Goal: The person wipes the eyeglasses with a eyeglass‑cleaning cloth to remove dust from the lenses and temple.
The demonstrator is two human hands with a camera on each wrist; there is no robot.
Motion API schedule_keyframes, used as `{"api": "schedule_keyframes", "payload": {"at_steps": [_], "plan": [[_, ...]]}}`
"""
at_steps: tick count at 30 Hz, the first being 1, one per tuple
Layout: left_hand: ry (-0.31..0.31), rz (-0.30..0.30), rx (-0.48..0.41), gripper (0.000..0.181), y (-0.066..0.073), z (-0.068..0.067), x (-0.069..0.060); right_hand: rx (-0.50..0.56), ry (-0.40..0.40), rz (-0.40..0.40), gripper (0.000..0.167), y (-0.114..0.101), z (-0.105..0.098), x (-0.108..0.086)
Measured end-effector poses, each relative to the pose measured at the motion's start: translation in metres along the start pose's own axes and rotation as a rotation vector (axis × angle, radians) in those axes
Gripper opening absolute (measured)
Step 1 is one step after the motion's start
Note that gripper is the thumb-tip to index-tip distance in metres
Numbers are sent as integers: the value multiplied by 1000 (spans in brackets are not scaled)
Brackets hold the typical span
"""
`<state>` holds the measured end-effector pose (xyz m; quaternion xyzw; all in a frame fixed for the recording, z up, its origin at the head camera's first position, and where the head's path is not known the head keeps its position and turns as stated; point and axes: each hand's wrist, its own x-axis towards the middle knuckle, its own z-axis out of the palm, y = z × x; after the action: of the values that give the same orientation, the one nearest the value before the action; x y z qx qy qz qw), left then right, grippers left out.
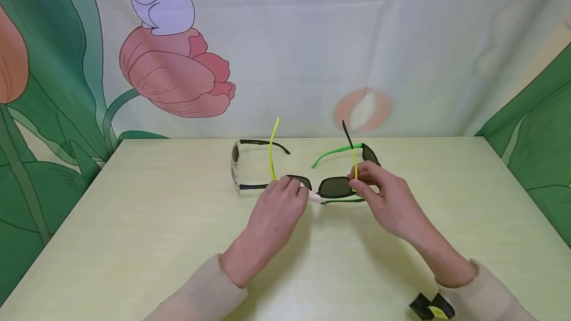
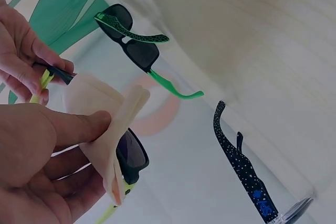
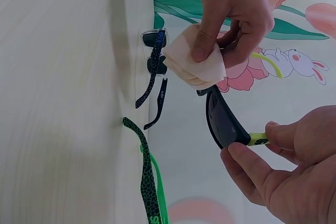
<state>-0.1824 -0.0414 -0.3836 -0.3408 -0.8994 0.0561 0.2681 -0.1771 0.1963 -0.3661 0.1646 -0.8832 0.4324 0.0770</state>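
Holding a pair of black sunglasses with yellow arms (image 1: 336, 187) up over the counter (image 1: 147, 222) here, one bare hand at each side. Left hand (image 1: 278, 207) has a folded, pale pinkish cloth (image 2: 97, 98) wrapped over one end of the front, fingers clamped on it with the thumb pressing from one face and the others behind. Part of a dark lens pokes out past the cloth in the left wrist view. Right hand (image 1: 392, 202) is pinching the other end, fingers closed on the yellow arm right by the hinge and fingertips against the frame edge. Both arms are unfolded, tips up in the head view.

Two more pairs sit on the counter, both with arms opened out: clear-framed glasses (image 1: 235, 152) with dark speckled arms over on the left, and green-armed sunglasses (image 2: 142, 54) on the right, partly hidden by the held pair and the right hand. There's also a black and yellow object (image 1: 432, 307) near the right sleeve, can't tell what. Printed curtain (image 1: 290, 53) behind, flowers and a rabbit.
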Motion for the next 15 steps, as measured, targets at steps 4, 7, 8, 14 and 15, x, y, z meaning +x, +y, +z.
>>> {"api": "schedule_keyframes", "payload": {"at_steps": [4,7,8,14,15], "plan": [[-7,-6,61,29,2,1,1,15,0,11,6,-2,1,1],[-21,-14,122,32,5,2,1,28,-3,18,7,-2,2,1],[-27,-18,138,33,6,3,1,35,-3,19,7,-3,3,1],[-56,-36,241,32,9,5,1,52,-2,8,6,-3,6,0],[-61,-35,250,32,9,5,1,53,-2,6,6,-3,6,1]]}}
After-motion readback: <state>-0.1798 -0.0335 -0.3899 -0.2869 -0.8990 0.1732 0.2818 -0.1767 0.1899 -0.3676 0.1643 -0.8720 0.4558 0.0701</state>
